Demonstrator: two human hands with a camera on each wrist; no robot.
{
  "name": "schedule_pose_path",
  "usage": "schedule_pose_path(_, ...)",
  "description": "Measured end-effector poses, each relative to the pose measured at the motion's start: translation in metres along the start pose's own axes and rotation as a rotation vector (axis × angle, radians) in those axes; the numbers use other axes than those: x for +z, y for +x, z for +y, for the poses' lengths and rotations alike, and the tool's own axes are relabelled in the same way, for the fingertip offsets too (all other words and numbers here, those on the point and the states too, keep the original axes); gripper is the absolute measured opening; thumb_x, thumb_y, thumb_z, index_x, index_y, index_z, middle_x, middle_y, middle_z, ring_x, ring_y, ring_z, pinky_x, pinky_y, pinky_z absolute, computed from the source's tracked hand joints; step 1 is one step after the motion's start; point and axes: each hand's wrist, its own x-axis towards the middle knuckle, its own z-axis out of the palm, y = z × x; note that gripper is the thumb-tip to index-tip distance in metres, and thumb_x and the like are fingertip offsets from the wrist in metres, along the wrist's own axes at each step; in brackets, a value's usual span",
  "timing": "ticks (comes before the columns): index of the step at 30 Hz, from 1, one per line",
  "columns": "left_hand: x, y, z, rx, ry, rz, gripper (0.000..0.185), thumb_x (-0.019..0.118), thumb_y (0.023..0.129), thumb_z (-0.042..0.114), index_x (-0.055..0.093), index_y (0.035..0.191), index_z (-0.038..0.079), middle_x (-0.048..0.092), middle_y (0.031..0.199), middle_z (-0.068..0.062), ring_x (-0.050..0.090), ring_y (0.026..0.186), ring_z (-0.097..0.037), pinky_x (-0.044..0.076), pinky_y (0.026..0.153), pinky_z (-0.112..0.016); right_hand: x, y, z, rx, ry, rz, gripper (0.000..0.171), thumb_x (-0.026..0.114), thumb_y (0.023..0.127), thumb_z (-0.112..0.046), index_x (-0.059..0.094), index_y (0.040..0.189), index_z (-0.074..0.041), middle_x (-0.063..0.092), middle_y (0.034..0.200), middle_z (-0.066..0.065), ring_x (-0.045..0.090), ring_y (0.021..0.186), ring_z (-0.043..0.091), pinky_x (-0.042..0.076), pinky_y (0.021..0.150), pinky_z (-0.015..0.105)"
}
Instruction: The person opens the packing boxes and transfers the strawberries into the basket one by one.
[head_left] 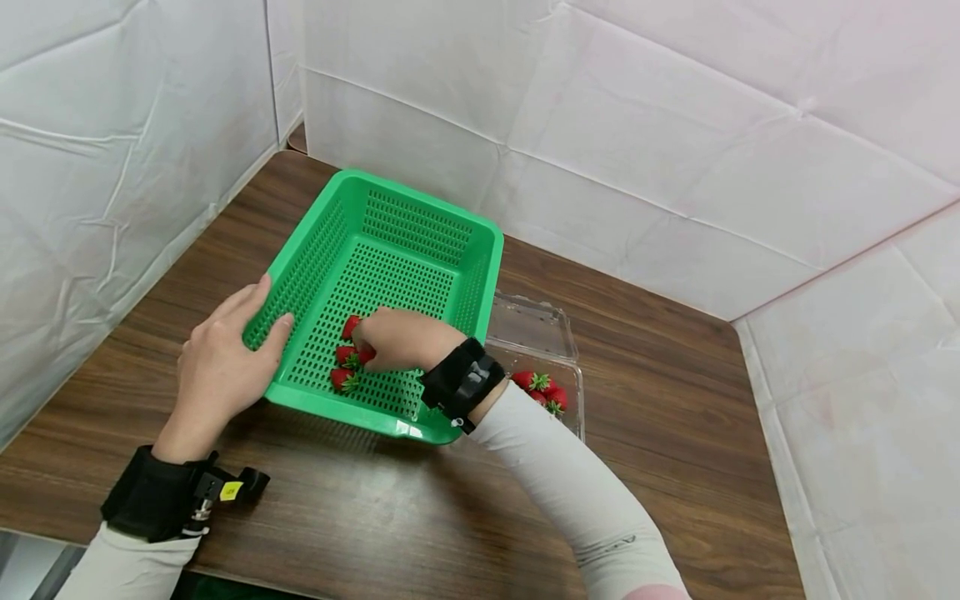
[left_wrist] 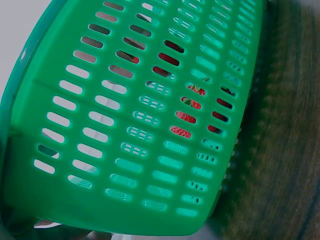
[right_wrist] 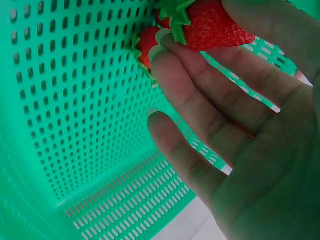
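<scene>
From the head view, we rest our left hand [head_left: 217, 367], fingers relaxed, on the rim of the green perforated plastic basket [head_left: 420, 229] on the brown wooden table [head_left: 660, 400]. Our right hand [head_left: 397, 337] reaches inside. Beside the basket sits a clear plastic clamshell punnet [head_left: 532, 329].

The left wrist view shows the basket's slotted wall [left_wrist: 125, 150].

In the right wrist view, we pinch a red ripe strawberry [right_wrist: 212, 25] above the basket floor.
</scene>
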Motion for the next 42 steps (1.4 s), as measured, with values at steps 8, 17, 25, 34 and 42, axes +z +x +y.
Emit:
schedule_pose_path(8,0.0,0.0,0.0,0.003,0.012,-0.003,0.056,0.049,0.1,0.037,0.036,0.151,0.018,0.043,0.149,-0.02,0.047,0.121,-0.053,0.039,0.084,-0.067,0.006,0.008,-0.004,0.004,-0.001,-0.073,0.035,0.062,0.093,-0.015,0.038,0.068,-0.018,0.019,0.064,-0.005,0.02,0.053,0.007,0.022,0.053,0.02)
schedule_pose_path(17,0.0,0.0,0.001,0.003,0.007,-0.004,0.056,0.049,0.101,0.037,0.036,0.151,0.017,0.043,0.148,-0.021,0.046,0.122,-0.053,0.037,0.087,-0.067,0.011,0.013,-0.007,0.044,0.015,-0.119,0.045,0.062,0.092,-0.014,0.03,0.062,-0.018,0.018,0.063,-0.006,0.02,0.053,0.007,0.023,0.052,0.02)
schedule_pose_path(25,0.0,0.0,0.002,0.002,0.006,0.0,0.056,0.049,0.1,0.036,0.036,0.151,0.017,0.043,0.148,-0.021,0.047,0.122,-0.053,0.038,0.086,-0.067,0.013,0.017,-0.007,0.072,-0.008,-0.166,0.043,0.063,0.09,-0.013,0.034,0.06,-0.02,0.02,0.062,-0.007,0.023,0.053,0.006,0.024,0.051,0.02)
schedule_pose_path(34,0.001,0.0,0.002,0.01,0.007,0.012,0.055,0.05,0.1,0.036,0.037,0.15,0.017,0.044,0.148,-0.021,0.048,0.12,-0.053,0.039,0.084,-0.066,0.018,0.018,-0.006,0.105,0.003,-0.191,0.04,0.067,0.088,-0.011,0.04,0.06,-0.018,0.024,0.061,-0.007,0.025,0.054,0.007,0.027,0.051,0.021)
schedule_pose_path(42,0.0,0.0,0.001,-0.002,0.008,0.005,0.056,0.05,0.1,0.037,0.037,0.151,0.018,0.044,0.148,-0.021,0.047,0.122,-0.053,0.039,0.085,-0.066,0.018,0.019,-0.007,0.103,-0.015,-0.185,0.047,0.062,0.092,-0.011,0.031,0.059,-0.018,0.018,0.061,-0.006,0.018,0.053,0.007,0.022,0.051,0.021)
